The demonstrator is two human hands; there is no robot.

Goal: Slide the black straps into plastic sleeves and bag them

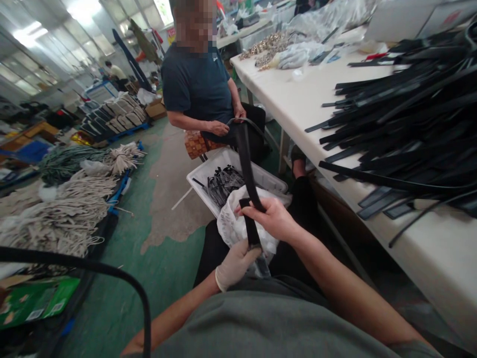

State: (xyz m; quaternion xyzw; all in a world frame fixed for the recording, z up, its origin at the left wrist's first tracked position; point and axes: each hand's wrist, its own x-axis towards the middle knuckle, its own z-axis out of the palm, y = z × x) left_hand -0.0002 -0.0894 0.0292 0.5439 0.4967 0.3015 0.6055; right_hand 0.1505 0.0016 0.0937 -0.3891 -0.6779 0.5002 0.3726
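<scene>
A black strap (246, 159) rises in a curve above my lap, and my right hand (276, 219) pinches it between thumb and fingers. Below that, my left hand (238, 263), in a pale glove, is closed around a lower stretch of black strap by its metal-looking piece, whose shape I cannot make out. Whether both stretches belong to one strap is unclear. A white plastic bag (231, 223) lies on my lap under the hands. Just past it stands a white crate (197, 186) with many short dark strap pieces (223, 181) inside.
Right of me, a pale table (283, 102) bears a large heap of black straps (410, 119), some overhanging its edge. A co-worker (201, 84) sits opposite, holding a strap. Bundles of pale cord (63, 209) lie on the left. A black cable-like band (112, 268) arcs at lower left.
</scene>
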